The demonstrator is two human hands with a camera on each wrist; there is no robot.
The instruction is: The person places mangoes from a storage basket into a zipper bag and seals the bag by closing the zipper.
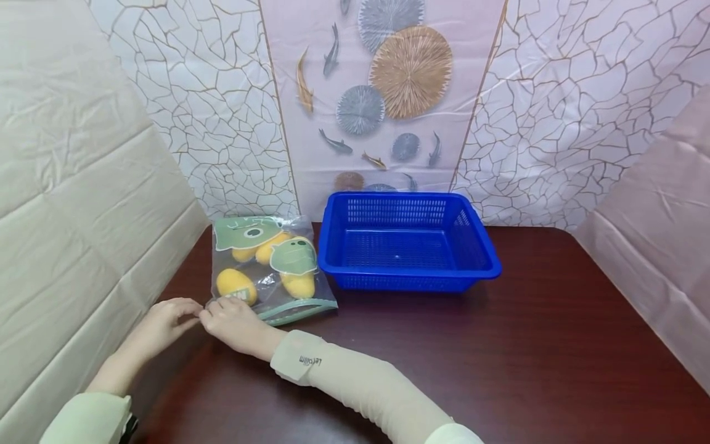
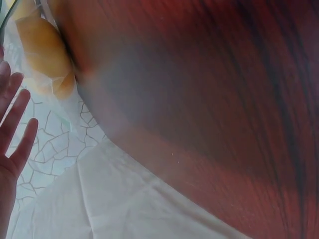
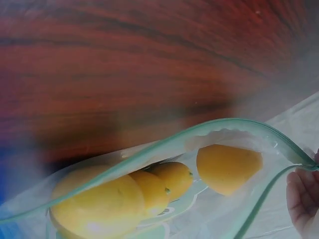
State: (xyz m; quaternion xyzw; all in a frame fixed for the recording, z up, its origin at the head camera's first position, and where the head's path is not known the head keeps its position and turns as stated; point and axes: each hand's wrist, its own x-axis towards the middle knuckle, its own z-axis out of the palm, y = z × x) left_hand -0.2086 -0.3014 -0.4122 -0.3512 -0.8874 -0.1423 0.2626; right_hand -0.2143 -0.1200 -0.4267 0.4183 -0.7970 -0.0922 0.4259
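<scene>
A clear zip bag [image 1: 266, 283] with green cartoon prints and a pale green zip edge lies at the left of the table. Several yellow mango-shaped fruits [image 1: 236, 285] are inside it. At the bag's near left corner, my right hand [image 1: 235, 324] grips the zip edge with curled fingers. Thumb and index finger of my left hand [image 1: 169, 320] pinch at that same corner; its other fingers [image 2: 20, 129] are spread in the left wrist view. The right wrist view shows the bag's mouth parted, the green zip strips [image 3: 229, 124] meeting at a hand on the right edge.
Right of the bag stands a blue plastic basket [image 1: 410, 272] with perforated walls and nothing in it. The dark red wooden table [image 1: 499, 357] reaches to a patterned cloth [image 1: 222, 111] behind and a plain cloth [image 1: 83, 203] on the left.
</scene>
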